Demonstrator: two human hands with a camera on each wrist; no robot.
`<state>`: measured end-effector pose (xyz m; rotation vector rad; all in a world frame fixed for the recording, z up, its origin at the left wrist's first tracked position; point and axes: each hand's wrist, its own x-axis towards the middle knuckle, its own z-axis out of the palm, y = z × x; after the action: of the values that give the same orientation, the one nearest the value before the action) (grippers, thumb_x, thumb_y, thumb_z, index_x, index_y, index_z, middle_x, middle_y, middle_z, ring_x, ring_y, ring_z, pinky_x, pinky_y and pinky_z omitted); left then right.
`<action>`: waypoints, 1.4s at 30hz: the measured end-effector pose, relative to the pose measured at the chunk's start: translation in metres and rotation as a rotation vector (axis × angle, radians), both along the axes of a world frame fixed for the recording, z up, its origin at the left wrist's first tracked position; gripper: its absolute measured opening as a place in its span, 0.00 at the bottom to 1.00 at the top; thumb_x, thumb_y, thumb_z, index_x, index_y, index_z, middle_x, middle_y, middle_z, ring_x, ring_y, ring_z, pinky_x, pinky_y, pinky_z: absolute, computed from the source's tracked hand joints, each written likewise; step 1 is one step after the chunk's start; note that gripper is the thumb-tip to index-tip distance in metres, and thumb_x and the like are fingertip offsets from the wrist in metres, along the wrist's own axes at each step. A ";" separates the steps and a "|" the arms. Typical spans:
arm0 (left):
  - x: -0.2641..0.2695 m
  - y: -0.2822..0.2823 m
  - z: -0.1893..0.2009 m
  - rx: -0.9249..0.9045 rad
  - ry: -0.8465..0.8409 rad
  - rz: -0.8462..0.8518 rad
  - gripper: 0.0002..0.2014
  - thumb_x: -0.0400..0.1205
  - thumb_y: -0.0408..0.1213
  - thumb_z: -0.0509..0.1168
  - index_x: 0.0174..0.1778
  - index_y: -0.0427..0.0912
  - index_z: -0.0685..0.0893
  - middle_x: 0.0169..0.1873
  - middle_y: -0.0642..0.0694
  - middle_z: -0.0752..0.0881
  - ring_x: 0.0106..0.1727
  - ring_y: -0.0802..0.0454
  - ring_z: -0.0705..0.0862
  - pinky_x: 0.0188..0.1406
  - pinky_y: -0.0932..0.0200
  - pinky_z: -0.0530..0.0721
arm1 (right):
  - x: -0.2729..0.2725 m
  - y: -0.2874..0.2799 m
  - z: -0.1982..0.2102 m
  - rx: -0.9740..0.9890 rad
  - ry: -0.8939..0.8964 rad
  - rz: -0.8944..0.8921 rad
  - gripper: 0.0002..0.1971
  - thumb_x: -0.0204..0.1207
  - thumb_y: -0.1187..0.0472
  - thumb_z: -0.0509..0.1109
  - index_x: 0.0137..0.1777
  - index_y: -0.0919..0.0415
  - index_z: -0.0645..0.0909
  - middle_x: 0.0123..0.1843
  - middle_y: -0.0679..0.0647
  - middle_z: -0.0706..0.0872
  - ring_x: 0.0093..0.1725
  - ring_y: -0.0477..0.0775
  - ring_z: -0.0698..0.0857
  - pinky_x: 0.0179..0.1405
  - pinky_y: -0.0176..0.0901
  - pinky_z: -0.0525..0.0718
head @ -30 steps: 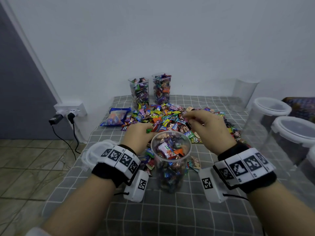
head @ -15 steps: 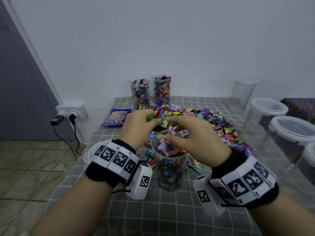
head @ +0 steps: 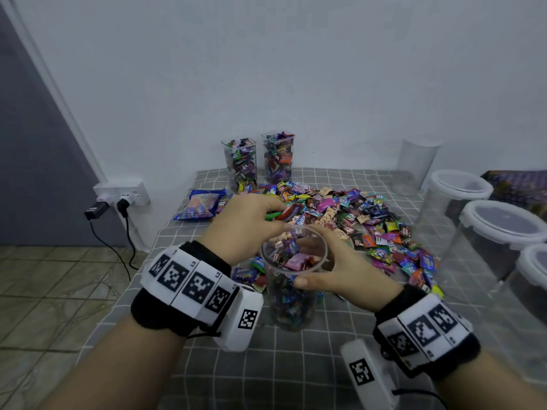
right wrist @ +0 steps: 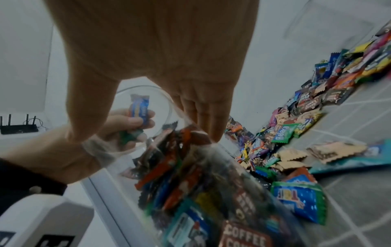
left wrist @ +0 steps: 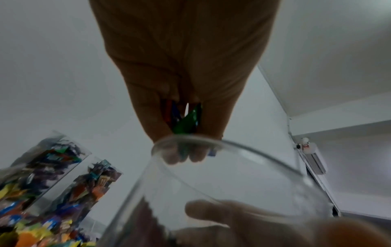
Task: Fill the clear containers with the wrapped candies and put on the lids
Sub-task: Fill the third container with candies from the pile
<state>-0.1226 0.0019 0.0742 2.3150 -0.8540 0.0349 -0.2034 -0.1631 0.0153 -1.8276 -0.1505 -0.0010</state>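
A clear container (head: pixel 293 294), nearly full of wrapped candies, stands at the middle of the checked table. My right hand (head: pixel 306 264) grips it just under the rim, thumb (head: pixel 300 282) in front and fingers behind. My left hand (head: pixel 276 213) holds several candies (head: pixel 291 210) just above the far left of the rim. In the left wrist view green and red wrappers (left wrist: pixel 184 120) show between the curled fingers over the container's rim (left wrist: pixel 232 150). The right wrist view shows the packed container (right wrist: pixel 190 175) and the left hand's candies (right wrist: pixel 138 113). A loose candy pile (head: pixel 355 214) lies behind.
Two filled lidless containers (head: pixel 240 164) (head: pixel 278 156) stand at the back by the wall, an empty one (head: pixel 417 167) at back right. Lidded containers (head: pixel 455 202) (head: pixel 503 229) line the right edge. A blue candy bag (head: pixel 201 204) lies at left. A wall socket (head: pixel 121 193) hangs beyond the table.
My right hand came off the pile, passed over the container's mouth and dropped to grip its side. My left hand lifted a handful of candies from the pile toward the rim.
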 end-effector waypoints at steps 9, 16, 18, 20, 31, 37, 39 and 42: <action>-0.013 -0.001 0.004 0.099 0.018 -0.062 0.12 0.78 0.38 0.70 0.57 0.52 0.88 0.36 0.60 0.84 0.39 0.69 0.83 0.50 0.61 0.83 | 0.003 -0.002 -0.007 -0.026 -0.022 -0.034 0.39 0.53 0.51 0.83 0.65 0.48 0.72 0.59 0.42 0.83 0.59 0.37 0.82 0.57 0.32 0.81; -0.023 -0.015 0.007 0.361 -0.051 -0.180 0.14 0.79 0.35 0.64 0.57 0.51 0.88 0.50 0.51 0.89 0.51 0.56 0.84 0.52 0.64 0.78 | 0.003 -0.002 -0.006 -0.042 -0.035 -0.032 0.35 0.53 0.54 0.82 0.61 0.46 0.72 0.58 0.44 0.82 0.59 0.39 0.82 0.55 0.31 0.81; -0.023 -0.016 0.006 0.299 -0.034 -0.193 0.14 0.78 0.33 0.64 0.56 0.50 0.89 0.49 0.52 0.90 0.50 0.58 0.84 0.51 0.66 0.78 | 0.003 -0.002 -0.007 -0.053 -0.029 -0.042 0.34 0.55 0.55 0.80 0.62 0.47 0.72 0.60 0.46 0.81 0.60 0.41 0.82 0.58 0.34 0.81; -0.022 -0.013 0.004 0.149 -0.014 -0.171 0.13 0.78 0.33 0.65 0.53 0.50 0.90 0.46 0.54 0.90 0.47 0.62 0.85 0.50 0.67 0.79 | 0.003 -0.003 -0.007 -0.054 -0.024 -0.031 0.35 0.56 0.56 0.82 0.64 0.50 0.71 0.61 0.47 0.81 0.61 0.42 0.81 0.60 0.37 0.81; 0.018 0.021 -0.024 0.047 0.025 0.114 0.12 0.80 0.33 0.65 0.56 0.51 0.85 0.42 0.62 0.84 0.39 0.66 0.80 0.44 0.66 0.79 | 0.016 -0.026 -0.011 -0.902 0.132 0.058 0.42 0.69 0.45 0.74 0.80 0.51 0.57 0.77 0.51 0.67 0.73 0.51 0.68 0.72 0.50 0.70; 0.037 0.022 -0.067 0.517 0.154 0.072 0.34 0.76 0.41 0.72 0.77 0.54 0.67 0.72 0.48 0.75 0.68 0.47 0.77 0.64 0.49 0.78 | 0.032 -0.028 -0.022 -1.161 0.215 0.053 0.47 0.70 0.45 0.72 0.83 0.53 0.49 0.79 0.53 0.60 0.76 0.55 0.64 0.72 0.51 0.72; 0.040 0.020 -0.080 0.646 0.186 0.053 0.39 0.73 0.38 0.74 0.79 0.54 0.63 0.73 0.46 0.73 0.68 0.45 0.77 0.65 0.47 0.78 | 0.040 -0.030 -0.028 -1.188 0.262 0.073 0.51 0.66 0.42 0.75 0.83 0.51 0.48 0.80 0.53 0.59 0.76 0.57 0.65 0.70 0.54 0.74; 0.045 0.017 -0.093 0.745 0.234 0.027 0.48 0.69 0.36 0.78 0.81 0.55 0.58 0.76 0.44 0.69 0.70 0.42 0.75 0.67 0.45 0.77 | 0.052 -0.030 -0.038 -1.191 0.284 0.092 0.53 0.61 0.39 0.77 0.82 0.50 0.52 0.79 0.52 0.62 0.74 0.57 0.69 0.69 0.55 0.76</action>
<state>-0.0776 0.0188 -0.0191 2.9279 -0.7980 -0.6286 -0.1514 -0.1928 -0.0222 -2.9712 -0.0205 0.5067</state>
